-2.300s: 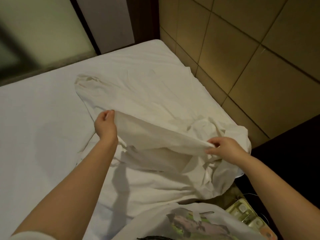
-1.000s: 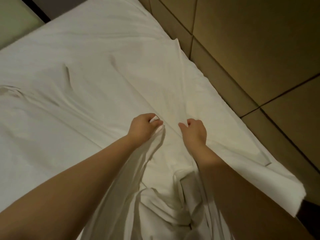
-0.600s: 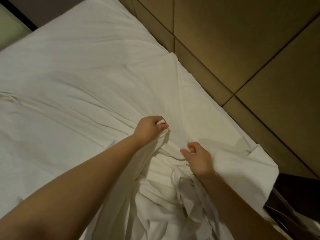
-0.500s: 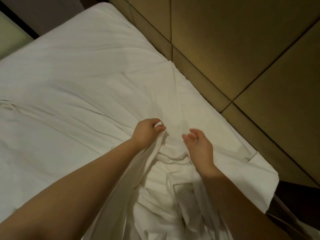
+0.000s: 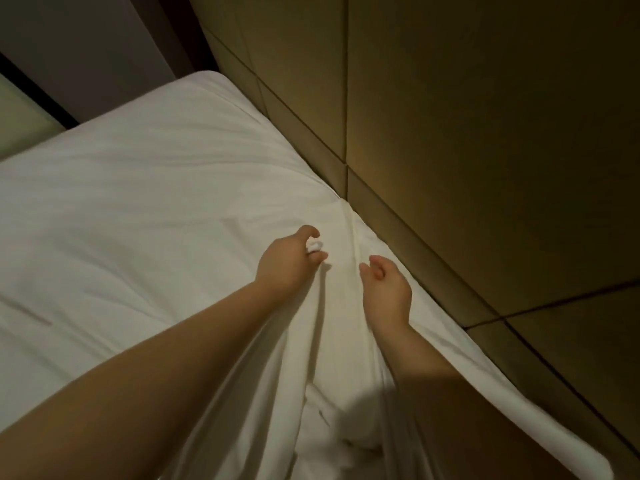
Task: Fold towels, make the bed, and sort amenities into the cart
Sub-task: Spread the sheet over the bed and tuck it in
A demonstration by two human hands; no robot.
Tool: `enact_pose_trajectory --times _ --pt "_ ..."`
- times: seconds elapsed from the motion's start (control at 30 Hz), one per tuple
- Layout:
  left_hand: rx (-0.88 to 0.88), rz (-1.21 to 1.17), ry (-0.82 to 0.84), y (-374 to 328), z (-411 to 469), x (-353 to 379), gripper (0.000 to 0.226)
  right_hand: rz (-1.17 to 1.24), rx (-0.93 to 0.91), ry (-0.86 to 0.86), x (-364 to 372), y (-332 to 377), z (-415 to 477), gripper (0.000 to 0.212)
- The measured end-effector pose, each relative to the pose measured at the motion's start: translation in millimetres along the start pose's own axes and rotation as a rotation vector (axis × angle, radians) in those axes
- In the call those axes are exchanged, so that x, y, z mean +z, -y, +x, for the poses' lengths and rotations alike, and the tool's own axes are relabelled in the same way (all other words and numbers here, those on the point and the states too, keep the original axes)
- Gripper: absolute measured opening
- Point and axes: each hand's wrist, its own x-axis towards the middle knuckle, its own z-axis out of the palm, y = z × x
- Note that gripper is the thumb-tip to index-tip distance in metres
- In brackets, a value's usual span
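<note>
Left hand (image 5: 287, 265), fingers gripping bunched sheet (image 5: 138, 220), right hand (image 5: 386, 292), fingers loosely curled, holding nothing

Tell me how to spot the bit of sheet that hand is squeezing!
Find the big white bed beside the tan panelled wall. Two bare arms reach across it; follow the left hand. The small white wad of sheet pokes out between its thumb and fingers, the only tight lump there, while the right hand holds nothing.

No text, label, brand or number can be read anywhere.
</note>
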Motion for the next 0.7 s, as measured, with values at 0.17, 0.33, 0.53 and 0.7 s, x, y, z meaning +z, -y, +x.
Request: enact_pose_trajectory --times 0.17,0.33,0.53,0.7 --pt "0.099 -0.018 -0.036 6.6 32.2 4.4 0.059 0.103 0.007 0.028 16.9 -10.4 12.9 0.039" --pt "0.178 0.049 0.069 11.1 67.9 16.1 0.056 0.134 0.000 0.041 23.8 -21.7 29.1 0.035" --pt "0.184 0.035 0.066 14.3 69.1 30.6 0.019 0.161 -0.026 0.135 16.7 -21.5 34.9 0.031" --pt "0.238 -0.069 0.003 5.3 50.7 13.1 0.041 0.221 -0.029 0.179 14.6 -16.7 27.5 0.033"
